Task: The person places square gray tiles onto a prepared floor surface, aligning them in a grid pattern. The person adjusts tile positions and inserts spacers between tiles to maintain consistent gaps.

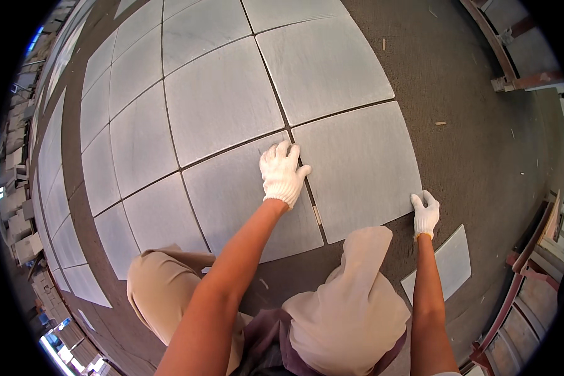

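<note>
Large square grey tiles lie flat in rows with narrow dark joints between them. My left hand [281, 170], in a white knitted glove, rests with spread fingers on the near middle tile [250, 210], beside the joint to its right. My right hand [425, 214], gloved alike, closes around the near right corner of the rightmost near tile [357, 172], thumb and fingers at its edges. How far the fingers reach under it is hidden. A thin light strip [317, 215] sits in the joint between these two tiles.
My knees [351, 282] are bent close to the near tile edges. A loose light grey piece [452, 262] lies on the dark floor at the right. Reddish metal frames [526, 276] stand along the right side. Stacked blocks [22, 225] line the far left.
</note>
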`<state>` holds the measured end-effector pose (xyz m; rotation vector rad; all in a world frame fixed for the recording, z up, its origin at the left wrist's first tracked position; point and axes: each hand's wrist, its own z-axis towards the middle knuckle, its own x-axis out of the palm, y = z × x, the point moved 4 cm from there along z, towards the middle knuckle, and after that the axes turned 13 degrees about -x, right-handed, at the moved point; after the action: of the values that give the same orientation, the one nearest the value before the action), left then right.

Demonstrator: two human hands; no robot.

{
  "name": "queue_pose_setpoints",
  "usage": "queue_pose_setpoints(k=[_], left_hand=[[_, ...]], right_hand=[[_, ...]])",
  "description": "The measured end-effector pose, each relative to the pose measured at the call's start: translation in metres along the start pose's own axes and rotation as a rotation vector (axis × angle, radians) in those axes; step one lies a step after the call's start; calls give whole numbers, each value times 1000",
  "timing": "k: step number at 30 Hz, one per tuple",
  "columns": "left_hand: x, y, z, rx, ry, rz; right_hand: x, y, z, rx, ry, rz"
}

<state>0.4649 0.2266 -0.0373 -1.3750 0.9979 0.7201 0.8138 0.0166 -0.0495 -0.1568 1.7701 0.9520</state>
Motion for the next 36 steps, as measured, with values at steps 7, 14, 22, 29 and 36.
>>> queue_pose_setpoints(k=[7,14,22,29,36], left_hand=[[-20,10,47,17,-121,-17],[-11,0,82,63,-18,323],[-7,10,87,116,-11,415],[-2,10,95,154,17,422],[-11,3,96,165,71,555]], right_hand=[[35,92,-9,-368,-114,2],[125,238,8,-728,286,182],[160,287,32,-843,356,13],[170,292,42,-1146,264,-163],[177,308,38,-1222,360,-331]])
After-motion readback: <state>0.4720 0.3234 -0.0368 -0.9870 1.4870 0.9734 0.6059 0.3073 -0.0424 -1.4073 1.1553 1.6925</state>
